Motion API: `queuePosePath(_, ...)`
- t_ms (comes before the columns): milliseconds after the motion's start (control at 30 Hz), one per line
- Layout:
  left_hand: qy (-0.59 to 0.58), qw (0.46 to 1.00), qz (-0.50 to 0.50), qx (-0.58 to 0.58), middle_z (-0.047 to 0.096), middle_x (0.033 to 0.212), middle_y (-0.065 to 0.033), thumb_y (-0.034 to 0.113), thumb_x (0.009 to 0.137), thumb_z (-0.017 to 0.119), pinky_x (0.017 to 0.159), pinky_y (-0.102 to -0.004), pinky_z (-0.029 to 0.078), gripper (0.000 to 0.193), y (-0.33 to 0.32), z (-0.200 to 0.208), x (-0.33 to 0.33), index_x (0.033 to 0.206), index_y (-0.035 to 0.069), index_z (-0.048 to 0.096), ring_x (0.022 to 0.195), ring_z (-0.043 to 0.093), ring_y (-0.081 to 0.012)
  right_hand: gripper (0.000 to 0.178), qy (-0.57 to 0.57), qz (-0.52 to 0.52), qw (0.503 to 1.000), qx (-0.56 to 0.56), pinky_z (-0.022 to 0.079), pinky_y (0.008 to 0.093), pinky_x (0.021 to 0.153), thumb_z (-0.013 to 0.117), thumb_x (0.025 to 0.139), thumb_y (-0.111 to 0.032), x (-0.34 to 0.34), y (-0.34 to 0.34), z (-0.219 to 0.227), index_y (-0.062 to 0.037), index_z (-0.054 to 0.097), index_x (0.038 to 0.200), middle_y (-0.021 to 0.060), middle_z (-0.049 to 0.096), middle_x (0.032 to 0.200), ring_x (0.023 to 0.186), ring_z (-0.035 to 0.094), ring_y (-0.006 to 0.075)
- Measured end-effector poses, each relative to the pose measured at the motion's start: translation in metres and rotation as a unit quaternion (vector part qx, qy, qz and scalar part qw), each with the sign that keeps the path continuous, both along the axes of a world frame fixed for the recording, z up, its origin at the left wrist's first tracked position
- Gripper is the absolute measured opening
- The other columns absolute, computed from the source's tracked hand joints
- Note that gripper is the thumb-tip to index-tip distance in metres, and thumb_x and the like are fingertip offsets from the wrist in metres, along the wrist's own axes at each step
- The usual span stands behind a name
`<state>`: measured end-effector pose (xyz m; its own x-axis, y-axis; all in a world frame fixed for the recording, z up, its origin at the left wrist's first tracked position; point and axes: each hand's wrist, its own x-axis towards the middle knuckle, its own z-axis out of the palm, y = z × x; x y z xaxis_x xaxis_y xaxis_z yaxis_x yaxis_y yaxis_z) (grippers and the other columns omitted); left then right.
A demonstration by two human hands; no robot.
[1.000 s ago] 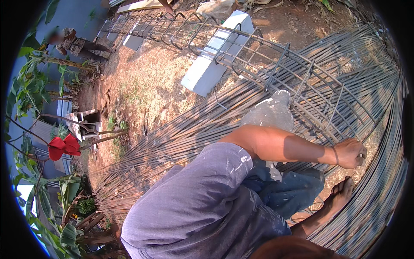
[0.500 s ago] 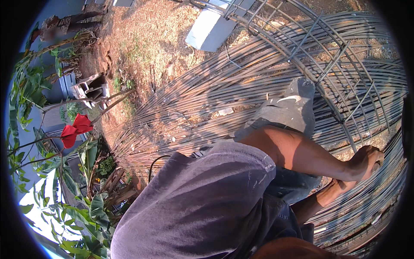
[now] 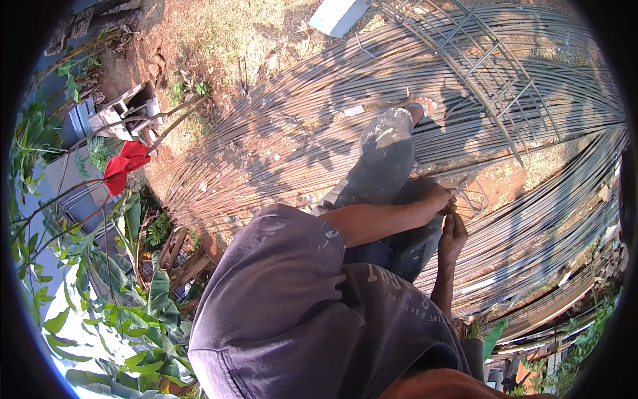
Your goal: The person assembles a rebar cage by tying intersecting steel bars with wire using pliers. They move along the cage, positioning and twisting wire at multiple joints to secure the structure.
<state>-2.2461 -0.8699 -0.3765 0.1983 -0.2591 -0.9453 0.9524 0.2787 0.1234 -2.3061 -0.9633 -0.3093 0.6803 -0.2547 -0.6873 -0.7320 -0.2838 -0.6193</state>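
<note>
My left hand (image 3: pixel 436 198) and my right hand (image 3: pixel 452 238) come together in front of my knees, fingertips almost meeting. The fingers of each are pinched closed. Whatever is between them is too small and dark to make out. Just beyond the fingertips, thin bent metal loops (image 3: pixel 473 198) lie over the brown soil. Long steel reinforcing bars (image 3: pixel 299 133) spread beneath my feet in a wide fan. Another thick bundle of bars (image 3: pixel 531 233) curves along the right.
A rebar cage (image 3: pixel 495 66) made of bars and square ties lies at the upper right. A pale block (image 3: pixel 339 16) sits at the top. A red flower-like thing (image 3: pixel 125 166) and leafy plants (image 3: pixel 133 319) fill the left. My sandalled foot (image 3: pixel 422 105) stands among the bars.
Both hands have drawn back from the bars at the right and met in front of my knees. The view has shifted, and a person at the upper left is out of sight.
</note>
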Motion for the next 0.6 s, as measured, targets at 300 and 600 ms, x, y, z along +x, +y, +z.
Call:
queuePosePath(300,-0.256,0.961,-0.095,-0.033,0.066,0.079,-0.0116,0.019,0.093,0.055,0.058,-0.0277,0.048,0.025,0.061,0.189,0.026,0.086,-0.003,0.065,0.070,0.063,-0.0156,0.026,-0.062,-0.087,0.985,0.139,0.021,0.0219,0.042,0.058,0.094,-0.028,-0.001,0.030,0.147,-0.0045,0.064,0.084,-0.0084,0.038,0.054,0.046,0.028,0.0012)
queuePosePath(600,-0.286,0.956,-0.039,-0.055,0.069,0.092,-0.0110,0.018,0.092,0.050,0.072,-0.0329,0.049,0.025,0.143,0.257,-0.003,0.104,-0.001,0.062,0.078,0.064,-0.0185,0.014,-0.001,0.040,0.983,0.180,0.027,0.0202,0.043,0.065,0.084,-0.017,0.021,0.033,0.230,-0.0053,0.064,0.076,-0.0043,0.052,0.058,0.047,0.038,0.0029)
